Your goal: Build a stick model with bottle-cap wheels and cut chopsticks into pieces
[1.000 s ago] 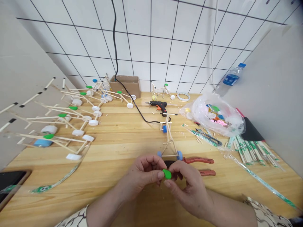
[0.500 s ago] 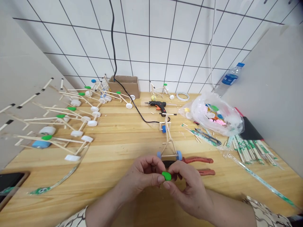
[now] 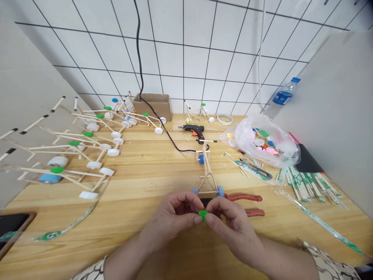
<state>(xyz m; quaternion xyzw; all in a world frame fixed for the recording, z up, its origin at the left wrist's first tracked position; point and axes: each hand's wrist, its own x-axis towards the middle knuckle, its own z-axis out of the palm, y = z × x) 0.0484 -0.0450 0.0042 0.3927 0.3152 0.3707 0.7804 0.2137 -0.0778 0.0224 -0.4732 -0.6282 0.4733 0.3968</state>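
- The small green piece (image 3: 203,215) is being held up just this side of the stick trike (image 3: 207,168), between both hands.
- By the fingers of the left hand (image 3: 175,216), its left end is being pinched; by the right hand (image 3: 234,219), its right end is gripped between thumb and fingers.
- Whether the green piece is touched by the remaining curled fingers cannot be told.
- The trike itself is stood on the counter (image 3: 140,171), its light blue wheels turned toward the hands.
- Red-handled pliers (image 3: 244,197) are laid at the trike's near right, partly hidden by the right hand.
- Beyond the trike, a black glue gun (image 3: 196,128) is rested on its side.
- Right of the trike, a cutter knife (image 3: 256,169) is seen, with a clear bag (image 3: 243,132) of coloured caps behind it.
- Well to the trike's left, more stick models (image 3: 75,175) are gathered, green pieces fitted on several.
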